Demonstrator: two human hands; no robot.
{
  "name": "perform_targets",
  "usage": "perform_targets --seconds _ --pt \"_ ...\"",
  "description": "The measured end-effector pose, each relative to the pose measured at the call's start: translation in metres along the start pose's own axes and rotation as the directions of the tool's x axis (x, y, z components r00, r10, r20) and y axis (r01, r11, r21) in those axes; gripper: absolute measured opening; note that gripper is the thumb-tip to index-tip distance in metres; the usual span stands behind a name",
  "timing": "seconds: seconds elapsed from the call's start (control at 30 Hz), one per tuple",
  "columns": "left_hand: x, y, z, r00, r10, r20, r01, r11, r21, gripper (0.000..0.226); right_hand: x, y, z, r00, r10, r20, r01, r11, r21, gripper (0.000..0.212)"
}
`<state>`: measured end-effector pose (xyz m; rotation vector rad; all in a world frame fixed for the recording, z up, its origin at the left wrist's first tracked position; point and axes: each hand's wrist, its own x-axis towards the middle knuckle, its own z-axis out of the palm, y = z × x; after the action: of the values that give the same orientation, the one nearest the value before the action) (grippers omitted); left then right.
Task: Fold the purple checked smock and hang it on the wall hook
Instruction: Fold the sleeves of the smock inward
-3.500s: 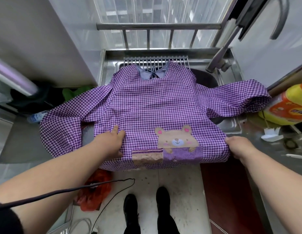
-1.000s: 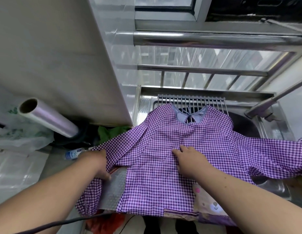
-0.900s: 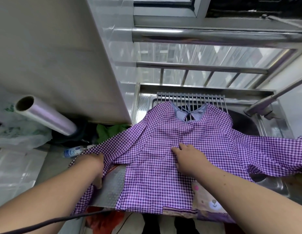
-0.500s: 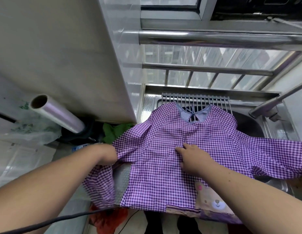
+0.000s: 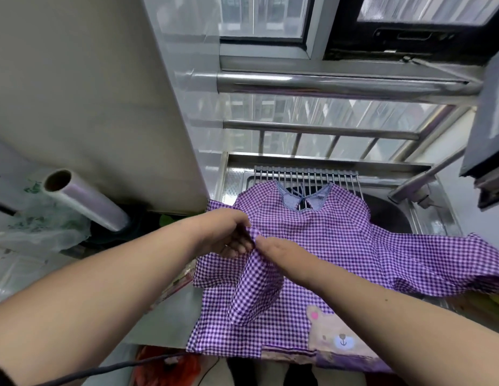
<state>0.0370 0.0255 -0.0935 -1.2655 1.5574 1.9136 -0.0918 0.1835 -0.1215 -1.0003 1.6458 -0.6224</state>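
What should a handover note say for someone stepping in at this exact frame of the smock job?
Left hand: grips the smock's left sleeve, folded in over the body.
Right hand: fingers lie on the fabric at the fold.
Purple checked smock: spread front-up over the sink and counter, neck toward the drying rack; right sleeve lies spread out.
Done: first sleeve fold under way.
Left: right sleeve, body folds, hanging. No wall hook in view.

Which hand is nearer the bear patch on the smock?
Right. The right hand lies flat on the smock, up-left of the bear patch. The left hand grips the folded sleeve farther left.
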Motion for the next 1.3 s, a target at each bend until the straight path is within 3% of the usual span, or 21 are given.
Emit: perform_targets --seconds 0.1,0.2,0.27,0.33,0.37,0.47,0.5,0.6,0.77,0.87,1.03,1.17,1.23,1.3 --pt "0.010 0.006 0.004 0.997 0.066 -0.032 -0.067 0.998 -0.016 0.030 -0.007 0.006 -0.021 0.999 0.030 -0.025 -0.032 0.995 -0.094 0.041" --pt "0.015 0.010 0.005 0.991 0.107 -0.077 -0.094 0.984 0.154 0.039 -0.024 0.016 -0.047 0.998 0.057 0.022 -0.054 0.991 -0.118 0.012" --pt "0.018 0.013 0.006 0.970 0.183 -0.161 -0.100 0.902 0.420 0.038 -0.038 0.019 -0.064 0.996 0.079 0.036 -0.074 0.988 -0.136 0.022" --pt "0.024 0.013 0.004 0.902 0.340 -0.267 -0.080 0.738 0.670 0.020 -0.050 0.023 -0.081 0.995 0.089 0.034 -0.080 0.973 -0.215 0.022" --pt "0.026 0.013 0.004 0.872 0.398 -0.286 -0.065 0.673 0.737 0.022 -0.055 0.025 -0.089 0.995 0.098 0.033 -0.087 0.963 -0.254 0.022" --pt "0.039 0.015 0.002 0.880 0.429 -0.203 -0.043 0.499 0.866 0.066 -0.067 0.030 -0.112 0.991 0.133 -0.019 -0.133 0.946 -0.294 0.043" --pt "0.043 0.014 0.001 0.892 0.416 -0.176 -0.032 0.446 0.894 0.074 -0.071 0.031 -0.119 0.990 0.140 -0.026 -0.141 0.945 -0.295 0.041" --pt "0.057 0.018 0.008 0.930 0.349 -0.113 -0.023 0.363 0.931 0.082 -0.081 0.040 -0.142 0.989 0.132 -0.069 -0.147 0.943 -0.297 0.024" --pt "0.086 0.019 0.028 0.948 0.315 -0.048 -0.053 0.303 0.951 0.086 -0.093 0.061 -0.168 0.978 0.149 -0.143 -0.186 0.938 -0.294 0.028" --pt "0.102 0.015 0.041 0.951 0.306 -0.039 -0.043 0.256 0.966 0.084 -0.090 0.074 -0.177 0.967 0.194 -0.165 -0.240 0.913 -0.329 0.017" --pt "0.111 0.002 0.052 0.935 0.342 -0.090 0.031 0.174 0.984 0.087 -0.076 0.089 -0.186 0.945 0.224 -0.239 -0.322 0.761 -0.563 0.026" --pt "0.103 -0.003 0.060 0.899 0.436 0.032 -0.057 0.045 0.997 0.064 -0.054 0.084 -0.192 0.929 0.144 -0.340 -0.334 0.720 -0.608 0.032" --pt "0.103 -0.010 0.063 0.916 0.400 0.036 -0.051 0.027 0.998 0.067 -0.041 0.078 -0.199 0.894 0.089 -0.439 -0.367 0.709 -0.602 0.033" --pt "0.108 -0.021 0.059 0.946 0.320 -0.045 0.026 0.064 0.998 0.079 -0.031 0.080 -0.209 0.858 0.122 -0.500 -0.434 0.693 -0.576 0.049"
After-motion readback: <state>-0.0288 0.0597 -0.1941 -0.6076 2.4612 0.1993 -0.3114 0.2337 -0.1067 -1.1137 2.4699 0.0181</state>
